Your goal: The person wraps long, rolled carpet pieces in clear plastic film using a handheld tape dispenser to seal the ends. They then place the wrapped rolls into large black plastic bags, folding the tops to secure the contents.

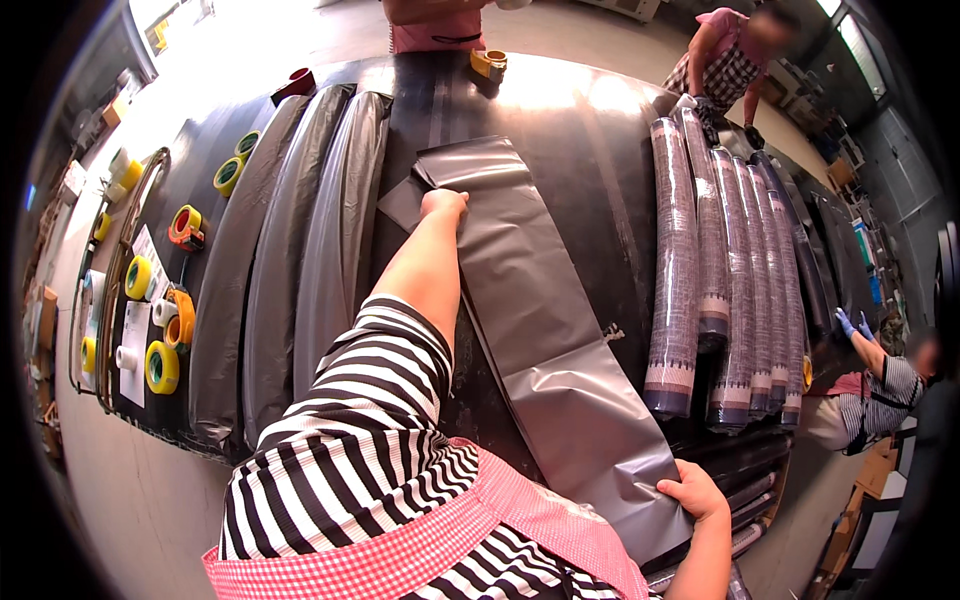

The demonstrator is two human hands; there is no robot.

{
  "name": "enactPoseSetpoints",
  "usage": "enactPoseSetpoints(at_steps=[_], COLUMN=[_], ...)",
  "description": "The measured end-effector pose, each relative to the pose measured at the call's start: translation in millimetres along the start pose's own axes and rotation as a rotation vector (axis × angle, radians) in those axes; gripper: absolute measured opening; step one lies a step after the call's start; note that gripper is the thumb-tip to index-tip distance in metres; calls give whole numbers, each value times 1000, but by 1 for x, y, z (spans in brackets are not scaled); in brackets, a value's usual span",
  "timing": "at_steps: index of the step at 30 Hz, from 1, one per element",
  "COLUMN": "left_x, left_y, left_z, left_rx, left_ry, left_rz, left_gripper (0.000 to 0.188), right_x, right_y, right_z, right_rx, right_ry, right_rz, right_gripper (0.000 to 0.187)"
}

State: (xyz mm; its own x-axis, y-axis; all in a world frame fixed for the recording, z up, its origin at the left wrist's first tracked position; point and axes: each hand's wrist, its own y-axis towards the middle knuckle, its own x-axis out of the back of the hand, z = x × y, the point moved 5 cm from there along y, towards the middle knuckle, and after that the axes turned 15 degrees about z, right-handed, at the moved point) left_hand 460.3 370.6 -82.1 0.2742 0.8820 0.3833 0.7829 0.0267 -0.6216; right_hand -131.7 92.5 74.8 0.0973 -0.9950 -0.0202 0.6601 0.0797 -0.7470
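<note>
A long grey plastic bag (535, 290), flat and slightly creased, lies slantwise across the dark table in front of me. At its far end my left hand (445, 205) is closed on the edge, with a folded flap sticking out to the left. Its near end is pinched by my right hand (697, 492), the thumb on top and the other fingers mostly hidden. On the left of my arm lie several long rolls wrapped in dark plastic (272, 265). To the right, several patterned rolls in clear wrap (672, 270) lie side by side.
Yellow tape rolls (162, 367) and orange tape dispensers (180, 318) line the table's left side. Another tape dispenser (488, 66) sits at the far edge. Co-workers stand across the table, at the far right (715, 65) and at the right (870, 395), the latter in blue gloves.
</note>
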Motion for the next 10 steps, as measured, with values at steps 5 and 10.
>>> enactPoseSetpoints(at_steps=[5, 10], left_x=[-61, -117], left_y=[13, -26], left_z=[-109, -249], left_rx=[-360, -645], left_ry=[-20, -420], left_rz=[319, 631], left_gripper=[35, 35], right_x=[-1, -1], right_y=[-5, 18], right_z=[4, 23], right_rx=[30, 217], right_ry=[37, 117], right_rz=[-96, -126], right_gripper=[32, 39])
